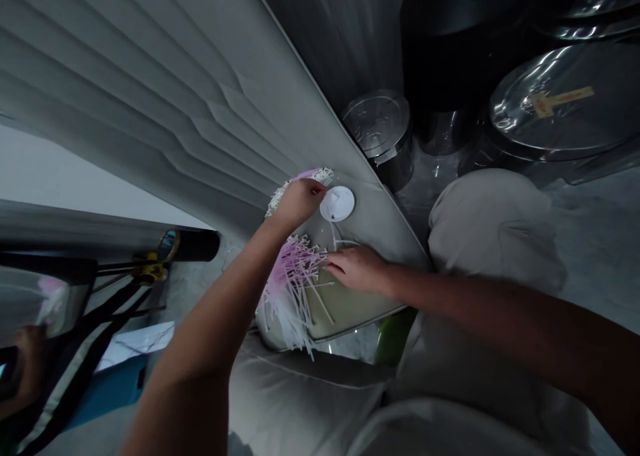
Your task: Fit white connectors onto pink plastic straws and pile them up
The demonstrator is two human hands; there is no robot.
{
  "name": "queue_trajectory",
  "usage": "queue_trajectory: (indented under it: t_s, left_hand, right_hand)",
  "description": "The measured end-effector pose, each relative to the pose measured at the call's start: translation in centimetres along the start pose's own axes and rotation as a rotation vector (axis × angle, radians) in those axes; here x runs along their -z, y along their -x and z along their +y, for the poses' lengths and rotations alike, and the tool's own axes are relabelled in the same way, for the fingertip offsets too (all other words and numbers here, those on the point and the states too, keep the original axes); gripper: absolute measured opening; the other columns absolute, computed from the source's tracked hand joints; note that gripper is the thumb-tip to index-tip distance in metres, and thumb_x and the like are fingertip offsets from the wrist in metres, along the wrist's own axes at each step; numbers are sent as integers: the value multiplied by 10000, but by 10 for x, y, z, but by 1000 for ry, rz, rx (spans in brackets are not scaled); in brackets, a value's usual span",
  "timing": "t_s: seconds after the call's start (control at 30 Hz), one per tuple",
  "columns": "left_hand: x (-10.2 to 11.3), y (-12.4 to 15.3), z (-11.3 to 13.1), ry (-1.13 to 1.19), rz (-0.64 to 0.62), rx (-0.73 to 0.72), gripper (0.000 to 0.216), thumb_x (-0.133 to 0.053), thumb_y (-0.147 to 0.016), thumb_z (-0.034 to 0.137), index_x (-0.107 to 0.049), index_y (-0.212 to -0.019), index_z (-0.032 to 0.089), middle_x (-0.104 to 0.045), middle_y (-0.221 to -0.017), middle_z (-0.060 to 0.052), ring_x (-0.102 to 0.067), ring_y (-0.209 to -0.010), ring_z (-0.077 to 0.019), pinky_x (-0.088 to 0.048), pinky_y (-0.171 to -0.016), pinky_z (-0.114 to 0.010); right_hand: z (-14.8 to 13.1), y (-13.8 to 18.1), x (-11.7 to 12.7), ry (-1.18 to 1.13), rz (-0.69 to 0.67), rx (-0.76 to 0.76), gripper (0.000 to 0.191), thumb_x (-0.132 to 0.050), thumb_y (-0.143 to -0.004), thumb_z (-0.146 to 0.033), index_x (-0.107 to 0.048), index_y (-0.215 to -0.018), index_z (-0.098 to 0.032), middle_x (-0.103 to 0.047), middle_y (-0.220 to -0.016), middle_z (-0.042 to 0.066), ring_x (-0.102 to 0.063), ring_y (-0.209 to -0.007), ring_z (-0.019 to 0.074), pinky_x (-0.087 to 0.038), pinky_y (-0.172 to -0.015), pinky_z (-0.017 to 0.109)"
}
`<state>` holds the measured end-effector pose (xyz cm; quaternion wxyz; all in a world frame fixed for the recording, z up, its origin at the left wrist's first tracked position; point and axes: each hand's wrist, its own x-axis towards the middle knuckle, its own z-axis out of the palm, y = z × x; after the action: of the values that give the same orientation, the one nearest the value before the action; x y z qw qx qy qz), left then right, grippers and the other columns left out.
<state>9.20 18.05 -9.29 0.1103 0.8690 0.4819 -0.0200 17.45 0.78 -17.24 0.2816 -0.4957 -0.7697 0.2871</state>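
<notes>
My left hand (299,203) reaches over a small round white dish (345,204), its thumb and finger pinched at the rim. What sits in that pinch is too small to make out. Inside the dish lies some white stuff with a small dark speck. Lower down, my right hand (357,267) has its fingers closed at the edge of a loose pile of thin pink and white sticks (287,269) with small pale tips; one pale stick seems to end at its fingertips. Another bunch of pale-tipped sticks (274,201) shows partly behind my left hand.
Everything rests on a grey padded surface (370,226) with folded ridges. Metal canisters (377,126) and a large clear-lidded container (565,109) stand at the right. A person's hand (30,356) shows at far left, near a blue object (107,393). Something green (395,336) is below the edge.
</notes>
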Motion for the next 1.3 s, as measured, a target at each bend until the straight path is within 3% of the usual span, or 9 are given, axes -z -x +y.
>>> queue_trajectory:
  t_s: [0.17,0.57,1.03,1.3]
  left_hand:
    - [-9,1,5,37,-24,64,295,-558,-778,313,-751,-942,161,-719,-773,-57,-569,-611,-154,-405,-623,-261]
    - [-13,7,10,110,0,75,291,-547,-781,290,-739,-941,141,-725,-823,-60,-585,-655,-154,-425,-674,-267]
    - [-25,40,24,360,92,81,240,-575,-815,330,-713,-927,169,-745,-865,-56,-670,-752,-172,-456,-658,-257]
    - [-15,30,13,214,115,100,281,-562,-809,309,-745,-951,149,-747,-901,-80,-652,-743,-177,-473,-718,-271]
  right_hand:
    - [1,-1,-1,2,15,20,245,-461,-971,-293,-664,-977,-156,-742,-955,77,-669,-844,174,-379,-685,288]
    - [0,-1,1,11,4,11,257,-461,-972,-299,-669,-978,-148,-740,-957,88,-662,-838,174,-382,-685,288]
    - [1,-1,-1,7,7,8,240,-476,-965,-293,-670,-928,-157,-745,-929,72,-661,-807,165,-373,-669,285]
    - [-1,-1,1,6,-6,-9,251,-471,-968,-303,-674,-949,-157,-743,-941,78,-656,-810,165,-376,-676,284]
